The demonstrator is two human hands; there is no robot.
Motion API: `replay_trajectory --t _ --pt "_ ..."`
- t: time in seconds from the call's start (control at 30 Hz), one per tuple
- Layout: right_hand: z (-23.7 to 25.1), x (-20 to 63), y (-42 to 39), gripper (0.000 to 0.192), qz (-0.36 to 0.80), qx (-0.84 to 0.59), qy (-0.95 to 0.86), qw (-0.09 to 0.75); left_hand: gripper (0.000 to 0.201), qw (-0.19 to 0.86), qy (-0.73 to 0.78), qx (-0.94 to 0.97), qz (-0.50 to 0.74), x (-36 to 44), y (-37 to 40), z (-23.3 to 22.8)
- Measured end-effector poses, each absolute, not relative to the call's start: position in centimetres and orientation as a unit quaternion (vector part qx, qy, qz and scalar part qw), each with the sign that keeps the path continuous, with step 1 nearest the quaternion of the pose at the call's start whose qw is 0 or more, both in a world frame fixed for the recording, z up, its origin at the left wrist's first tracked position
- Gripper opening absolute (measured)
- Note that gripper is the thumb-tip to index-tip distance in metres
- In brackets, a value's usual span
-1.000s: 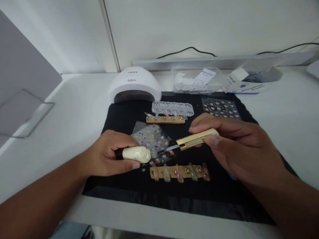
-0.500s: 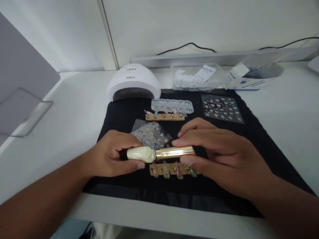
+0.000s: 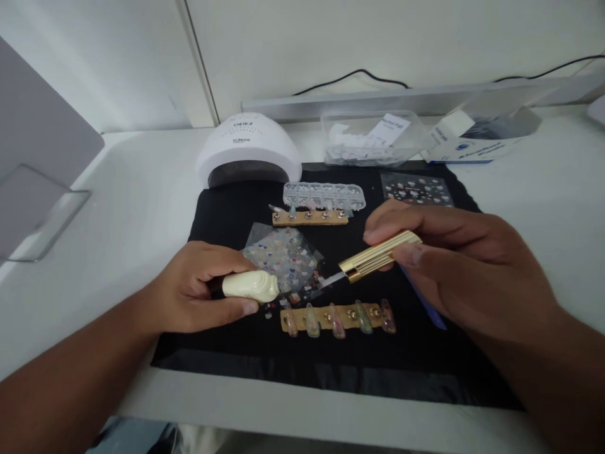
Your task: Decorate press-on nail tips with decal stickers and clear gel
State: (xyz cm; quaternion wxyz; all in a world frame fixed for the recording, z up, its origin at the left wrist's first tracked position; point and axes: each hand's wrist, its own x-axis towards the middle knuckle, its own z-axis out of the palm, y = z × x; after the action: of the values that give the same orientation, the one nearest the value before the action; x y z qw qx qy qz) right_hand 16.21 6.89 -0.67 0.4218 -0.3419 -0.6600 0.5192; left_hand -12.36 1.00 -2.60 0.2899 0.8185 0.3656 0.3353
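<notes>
The left hand (image 3: 198,293) grips a cream bottle (image 3: 250,286) lying sideways over the black mat (image 3: 227,214), mouth pointing right toward the gold-capped brush (image 3: 378,255) pinched in the right hand's (image 3: 454,265) fingers, its tip angled left, just apart from the bottle.

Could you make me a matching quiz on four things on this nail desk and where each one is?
Things:
1. cream bottle
2. gold cap
3. white lamp
4. sticker sheet

Places:
A. at the mat's back left edge
B. in the right hand
C. flat on the mat between the hands
D. in the left hand

Pairs: 1-D, 2-B, 3-A, 4-C
</notes>
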Motion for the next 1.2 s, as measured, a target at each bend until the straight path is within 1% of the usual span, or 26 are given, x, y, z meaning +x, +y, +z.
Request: replay_trajectory --t 0.1,0.27,0.4,0.57,0.7,0.8,0.97,1.1,1.2 --pt "-0.83 16.43 7.43 0.010 0.515 -0.341 -0.679 0.397 0.005 0.289 0.377 0.815 0.331 -12.61 0.96 -2.66" --pt "-0.71 16.19 7.85 0.008 0.499 -0.315 -0.740 0.324 0.006 0.281 0.375 0.820 0.329 -12.95 0.91 -2.65" --pt "-1.03 15.94 7.87 0.008 0.495 -0.304 -0.755 0.305 0.006 0.286 0.377 0.820 0.321 -12.94 0.87 -2.62" --pt "-1.30 15.92 7.89 0.008 0.473 -0.343 -0.747 0.317 0.007 0.293 0.382 0.813 0.326 -12.95 0.84 -2.63" --pt "-1.23 15.91 7.92 0.009 0.500 -0.314 -0.741 0.319 0.006 0.295 0.385 0.813 0.324 -13.00 0.79 -2.78" --pt "-1.33 15.79 7.91 0.008 0.491 -0.311 -0.753 0.308 0.005 0.296 0.383 0.815 0.320 -12.97 0.83 -2.84" --pt "-1.62 15.89 7.90 0.008 0.468 -0.345 -0.742 0.334 0.005 0.290 0.384 0.817 0.317 -12.90 0.97 -2.71" --pt "-1.45 15.99 7.94 0.008 0.503 -0.303 -0.741 0.325 0.005 0.282 0.379 0.822 0.319 -12.92 1.00 -2.58" --pt "-1.38 15.80 7.94 0.008 0.490 -0.292 -0.761 0.309 0.004 0.278 0.376 0.826 0.315 -12.91 1.00 -2.49"
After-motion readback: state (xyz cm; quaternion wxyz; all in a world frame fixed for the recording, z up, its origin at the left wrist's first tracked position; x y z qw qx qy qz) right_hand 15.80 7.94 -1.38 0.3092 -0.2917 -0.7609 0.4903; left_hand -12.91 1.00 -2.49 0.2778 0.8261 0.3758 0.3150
